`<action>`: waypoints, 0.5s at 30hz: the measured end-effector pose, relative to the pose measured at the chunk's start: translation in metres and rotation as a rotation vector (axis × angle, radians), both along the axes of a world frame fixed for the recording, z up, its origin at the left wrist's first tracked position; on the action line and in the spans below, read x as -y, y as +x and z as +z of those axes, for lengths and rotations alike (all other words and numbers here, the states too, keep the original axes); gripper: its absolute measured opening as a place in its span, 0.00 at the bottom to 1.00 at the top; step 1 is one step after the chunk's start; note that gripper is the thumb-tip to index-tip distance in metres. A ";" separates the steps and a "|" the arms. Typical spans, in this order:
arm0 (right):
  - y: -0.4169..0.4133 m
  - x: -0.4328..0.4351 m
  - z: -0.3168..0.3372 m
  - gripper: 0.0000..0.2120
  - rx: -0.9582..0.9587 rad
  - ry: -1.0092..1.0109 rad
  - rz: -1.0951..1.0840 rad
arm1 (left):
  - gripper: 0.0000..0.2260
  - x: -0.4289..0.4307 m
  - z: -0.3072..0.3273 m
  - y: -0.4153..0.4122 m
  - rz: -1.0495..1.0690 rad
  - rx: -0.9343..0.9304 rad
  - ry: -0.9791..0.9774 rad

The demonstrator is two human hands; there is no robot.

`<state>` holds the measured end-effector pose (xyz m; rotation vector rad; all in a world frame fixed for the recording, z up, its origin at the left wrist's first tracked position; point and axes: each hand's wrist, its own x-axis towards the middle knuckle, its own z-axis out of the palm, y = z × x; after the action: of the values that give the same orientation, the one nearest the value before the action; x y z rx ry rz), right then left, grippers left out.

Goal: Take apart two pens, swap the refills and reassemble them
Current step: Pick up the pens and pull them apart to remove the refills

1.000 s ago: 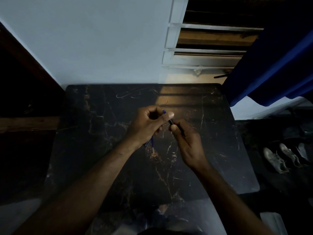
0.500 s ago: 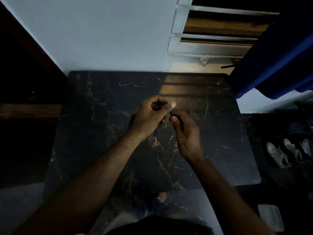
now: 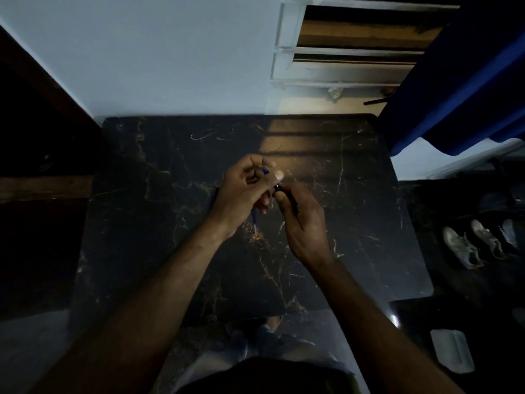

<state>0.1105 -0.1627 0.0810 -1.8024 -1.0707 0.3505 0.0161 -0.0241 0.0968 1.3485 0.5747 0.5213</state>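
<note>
Both hands meet above the middle of a black marble table (image 3: 147,211). My left hand (image 3: 244,191) is closed around blue pen parts; a blue tip (image 3: 265,170) shows above its fingers and a thin blue piece (image 3: 254,218) pokes out below the palm. My right hand (image 3: 301,220) pinches a dark pen barrel (image 3: 285,194) between thumb and fingers, its front end touching my left thumb. Another blue piece (image 3: 213,196) lies on the table just left of my left hand. The dim light hides finer detail.
A white wall and a louvred window (image 3: 355,52) stand behind the table. A blue curtain (image 3: 466,89) hangs at the right. Shoes (image 3: 466,248) lie on the dark floor to the right, with a pale flat object (image 3: 451,351) nearer me.
The view has tilted down slightly, so the hands sit higher in the frame. Both hands keep their grip and stay together; the pen parts barely move.
</note>
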 end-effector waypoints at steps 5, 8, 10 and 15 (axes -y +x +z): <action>0.005 0.008 -0.007 0.09 -0.026 -0.017 -0.047 | 0.04 -0.008 -0.005 -0.005 -0.122 0.020 -0.027; 0.005 0.010 -0.010 0.08 -0.004 -0.012 -0.042 | 0.02 -0.003 -0.008 -0.004 -0.043 -0.016 -0.002; 0.004 0.009 -0.012 0.07 0.020 -0.025 -0.024 | 0.07 -0.002 -0.010 -0.002 0.083 -0.050 0.034; 0.002 0.011 -0.017 0.07 0.013 -0.036 -0.001 | 0.10 -0.008 -0.010 -0.003 0.130 -0.041 -0.017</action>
<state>0.1127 -0.1737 0.0635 -1.8393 -1.0790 0.3604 0.0136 -0.0159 0.0868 1.3146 0.7023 0.5937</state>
